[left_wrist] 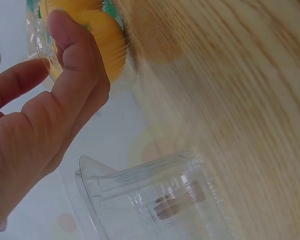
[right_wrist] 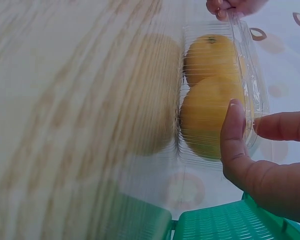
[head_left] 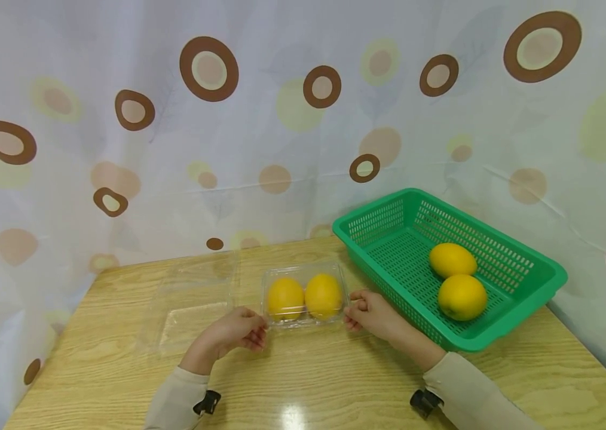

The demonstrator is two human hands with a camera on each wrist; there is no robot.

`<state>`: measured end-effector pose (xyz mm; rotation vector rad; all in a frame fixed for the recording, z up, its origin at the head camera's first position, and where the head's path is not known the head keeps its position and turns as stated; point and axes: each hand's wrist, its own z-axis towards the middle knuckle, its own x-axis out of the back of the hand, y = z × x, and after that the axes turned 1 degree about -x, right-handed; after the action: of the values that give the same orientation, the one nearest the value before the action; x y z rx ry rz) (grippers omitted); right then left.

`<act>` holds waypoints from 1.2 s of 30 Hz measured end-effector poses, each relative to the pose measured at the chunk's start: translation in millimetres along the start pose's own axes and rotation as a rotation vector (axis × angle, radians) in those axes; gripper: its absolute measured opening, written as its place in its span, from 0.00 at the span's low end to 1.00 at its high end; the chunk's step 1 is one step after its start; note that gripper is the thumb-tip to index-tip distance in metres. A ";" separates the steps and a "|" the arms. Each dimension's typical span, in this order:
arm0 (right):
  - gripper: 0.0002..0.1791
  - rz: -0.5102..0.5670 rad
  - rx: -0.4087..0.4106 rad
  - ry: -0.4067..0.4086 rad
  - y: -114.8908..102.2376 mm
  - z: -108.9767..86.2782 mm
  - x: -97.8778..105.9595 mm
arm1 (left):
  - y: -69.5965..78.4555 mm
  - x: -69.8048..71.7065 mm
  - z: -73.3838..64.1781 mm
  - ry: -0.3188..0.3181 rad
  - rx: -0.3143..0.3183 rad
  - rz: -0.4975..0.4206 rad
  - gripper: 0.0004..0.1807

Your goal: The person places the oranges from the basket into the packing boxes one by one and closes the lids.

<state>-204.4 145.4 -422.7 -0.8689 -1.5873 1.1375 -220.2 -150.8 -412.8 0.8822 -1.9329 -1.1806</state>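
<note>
A clear plastic box (head_left: 305, 321) stands on the table in the head view, with two oranges (head_left: 285, 298) side by side inside. It looks lidded, though the see-through plastic makes this hard to tell. At the box's left end my left hand (head_left: 238, 329) pinches the rim between thumb and fingers. My right hand (head_left: 372, 315) pinches the rim at the other end; in the right wrist view its thumb (right_wrist: 234, 125) is against the near side, the index finger opposite. The box's base seems to rest on the wood.
A green basket (head_left: 389, 286) stands to the right, close to my right forearm, with two more oranges (head_left: 461, 297) in it. Another clear plastic container (head_left: 195, 313) lies open on the left of the table (head_left: 292, 382). Behind hangs a patterned curtain (head_left: 260, 131).
</note>
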 end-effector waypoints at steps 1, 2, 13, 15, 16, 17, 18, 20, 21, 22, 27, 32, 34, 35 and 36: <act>0.25 0.000 -0.004 0.001 0.0 -0.2 -0.1 | -0.3 -0.1 -0.3 -0.007 0.001 0.000 0.17; 0.25 0.001 -0.007 0.000 0.0 -0.4 -0.2 | -0.4 -0.1 -0.6 -0.012 0.003 0.003 0.17; 0.23 0.017 0.018 -0.023 0.3 -0.7 0.0 | -4.8 0.1 0.3 -0.012 -0.020 0.043 0.13; 0.23 0.018 0.020 -0.027 0.6 -0.6 0.3 | -5.1 0.6 1.1 -0.009 -0.019 0.039 0.11; 0.22 0.018 0.021 -0.029 0.7 -0.4 0.5 | -5.5 0.9 1.6 -0.008 -0.018 0.037 0.11; 0.22 0.018 0.019 -0.029 1.1 -0.1 0.7 | -5.4 1.1 1.8 -0.009 -0.016 0.035 0.10; 0.22 0.021 0.016 -0.029 1.2 0.1 0.8 | -5.5 1.4 2.1 -0.010 -0.014 0.033 0.10; 0.21 0.024 0.011 -0.030 1.7 0.4 1.1 | -5.6 1.7 2.5 -0.012 -0.012 0.029 0.10; 0.21 0.026 0.012 -0.033 2.2 0.6 1.4 | -5.8 1.8 2.6 -0.012 -0.013 0.026 0.10; 0.21 0.026 0.013 -0.034 2.4 0.8 1.7 | -5.9 1.8 2.7 -0.013 -0.015 0.022 0.10; 0.22 0.022 0.024 -0.036 3.7 1.1 2.0 | -7.1 1.0 2.7 -0.011 -0.032 0.008 0.10; 0.22 0.027 0.009 -0.025 4.6 0.7 0.6 | -7.3 0.6 1.7 -0.009 -0.034 0.009 0.11; 0.22 0.035 0.001 -0.020 5.2 0.7 0.0 | -7.1 0.5 1.1 -0.010 -0.037 0.010 0.11; 0.22 0.040 -0.004 -0.017 5.5 0.7 -0.2 | -6.9 0.5 0.9 -0.010 -0.039 0.011 0.11; 0.23 0.042 -0.009 -0.014 5.7 0.5 -0.4 | -6.8 0.5 0.8 -0.011 -0.041 0.011 0.12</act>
<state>-204.7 146.6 -428.2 -0.9057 -1.5932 1.1694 -219.8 -153.4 -419.2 0.8443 -1.9134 -1.2164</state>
